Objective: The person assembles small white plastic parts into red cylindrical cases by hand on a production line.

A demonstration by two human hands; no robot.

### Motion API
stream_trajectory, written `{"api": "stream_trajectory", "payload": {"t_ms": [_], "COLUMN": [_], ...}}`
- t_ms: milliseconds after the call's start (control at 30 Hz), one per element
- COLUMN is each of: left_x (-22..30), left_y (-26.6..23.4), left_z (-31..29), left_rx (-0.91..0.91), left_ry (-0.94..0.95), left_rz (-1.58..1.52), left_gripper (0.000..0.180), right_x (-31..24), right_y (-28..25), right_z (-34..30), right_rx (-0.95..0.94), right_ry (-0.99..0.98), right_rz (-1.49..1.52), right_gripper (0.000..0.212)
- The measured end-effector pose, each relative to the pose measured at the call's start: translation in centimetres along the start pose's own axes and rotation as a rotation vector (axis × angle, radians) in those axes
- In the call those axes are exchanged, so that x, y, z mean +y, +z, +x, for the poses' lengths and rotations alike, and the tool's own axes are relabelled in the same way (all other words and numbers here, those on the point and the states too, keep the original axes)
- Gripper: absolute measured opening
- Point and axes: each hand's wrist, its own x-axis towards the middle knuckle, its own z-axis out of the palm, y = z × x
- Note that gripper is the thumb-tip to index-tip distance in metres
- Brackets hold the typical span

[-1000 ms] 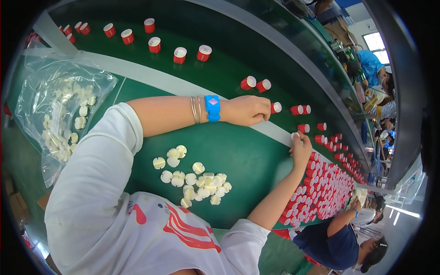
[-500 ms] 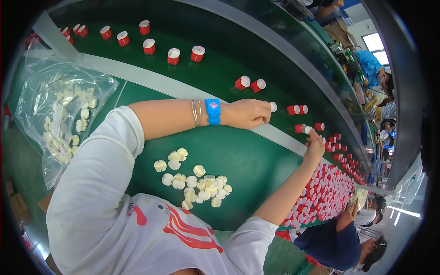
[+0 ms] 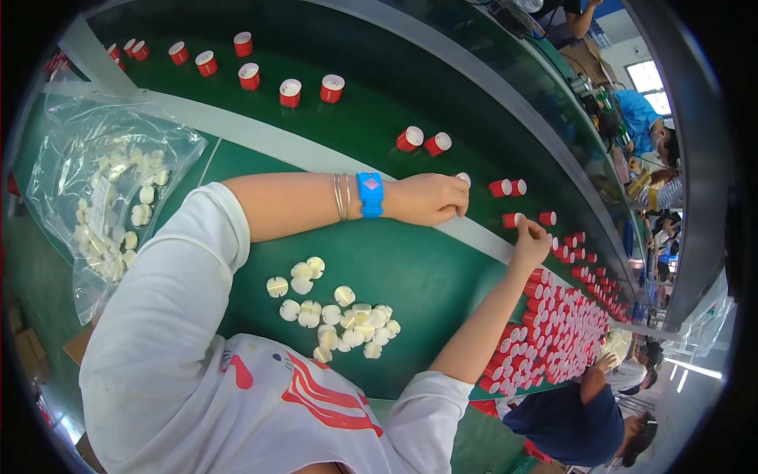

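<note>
Green belt (image 3: 359, 122): red cup (image 3: 508, 221), long axis near left-right, white end facing right. Right hand (image 3: 534, 239) at its rim, left hand (image 3: 430, 199) curled, apart; can't tell grips.

The left forearm (image 3: 292, 207) extended rightward, with the left hand (image 3: 433, 199) curled; the right hand (image 3: 534, 241) was held forward, fingers (image 3: 540, 228) bent.

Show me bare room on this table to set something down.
Bare tabletop lies between the left forearm, pale discs and right forearm. Crowded spots: packed red cups beyond the right forearm, and the clear bag at far left.
</note>
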Motion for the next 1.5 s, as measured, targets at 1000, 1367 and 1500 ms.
{"api": "stream_trajectory", "payload": {"t_ms": [1000, 1367, 1500], "left_x": [0.2, 0.1, 0.8], "left_y": [0.5, 0.1, 0.7], "left_z": [0.6, -0.7, 0.0], "left_rx": [0.006, -0.012, -0.024], "left_ry": [0.062, 0.058, 0.09], "left_rz": [0.018, 0.056, 0.032], "left_gripper": [0.011, 0.013, 0.014], "right_x": [-1.4, -14.8, -14.5], "right_y": [0.4, -3.7, -1.8], "right_z": [0.0, -18.2, -21.4], "right_rx": [-0.243, -0.973, -1.007], "right_ry": [0.132, -0.692, -0.877], "right_rz": [0.045, 0.124, 0.137], "right_gripper": [0.039, 0.012, 0.016]}}
